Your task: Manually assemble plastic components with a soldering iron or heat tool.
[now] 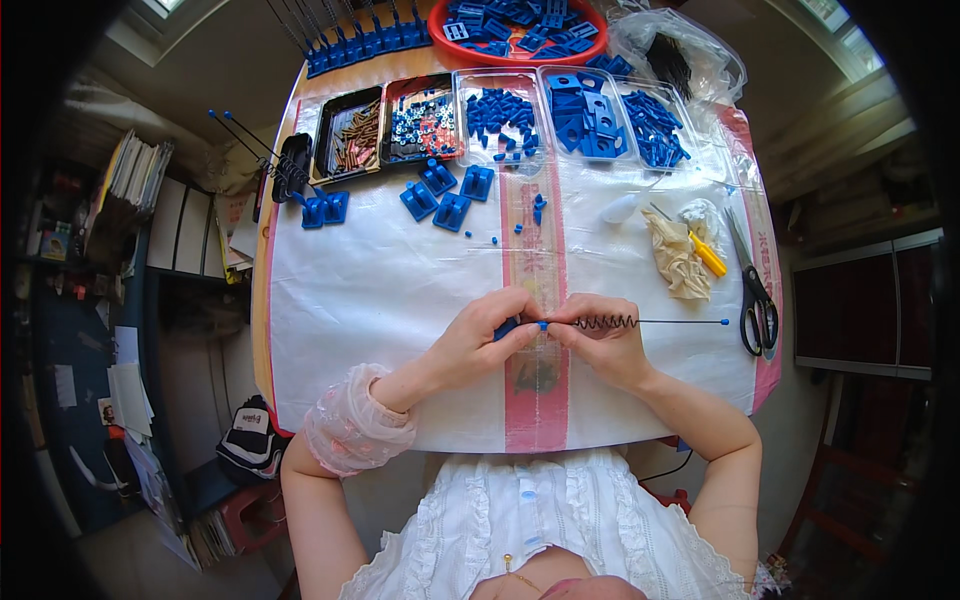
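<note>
At the front middle of the table my two hands meet, fingertips nearly touching. My left hand (485, 330) is closed on a blue plastic part (506, 327), mostly hidden by the fingers. My right hand (607, 340) pinches a thin black wire with a coiled spring section (606, 322). The wire runs out to the right and ends in a small blue tip (724, 322). Between the fingertips shows a small blue piece (543, 326), where wire and blue part come together. Beyond my hands lie a few tiny blue bits (494, 240) and a blue fitting (539, 209).
Trays of brass screws (362, 132), nuts (422, 122), blue pegs (500, 115), blue plates (585, 115) and blue clips (652, 130) line the back. Blue brackets (438, 195) stand before them. Black scissors (757, 300), a yellow-handled screwdriver (708, 254) and crumpled paper (678, 258) lie right.
</note>
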`<act>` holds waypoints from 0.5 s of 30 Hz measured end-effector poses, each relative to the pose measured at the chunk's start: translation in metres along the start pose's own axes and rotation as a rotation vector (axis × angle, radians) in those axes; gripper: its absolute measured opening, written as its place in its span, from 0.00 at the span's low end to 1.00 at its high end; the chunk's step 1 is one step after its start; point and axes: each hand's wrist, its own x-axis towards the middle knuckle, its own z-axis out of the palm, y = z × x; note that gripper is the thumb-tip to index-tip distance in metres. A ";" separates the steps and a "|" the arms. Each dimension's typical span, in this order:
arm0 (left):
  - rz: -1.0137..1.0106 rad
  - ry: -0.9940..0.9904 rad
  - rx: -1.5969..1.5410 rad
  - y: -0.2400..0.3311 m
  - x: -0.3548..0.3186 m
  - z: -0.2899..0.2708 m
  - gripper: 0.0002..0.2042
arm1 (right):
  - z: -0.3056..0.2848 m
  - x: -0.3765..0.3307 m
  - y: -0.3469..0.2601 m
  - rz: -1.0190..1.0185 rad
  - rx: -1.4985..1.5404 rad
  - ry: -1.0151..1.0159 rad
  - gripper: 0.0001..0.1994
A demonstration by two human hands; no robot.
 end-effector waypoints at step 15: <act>0.011 -0.051 0.018 0.001 0.001 -0.002 0.08 | 0.000 0.000 0.004 -0.095 -0.031 -0.017 0.06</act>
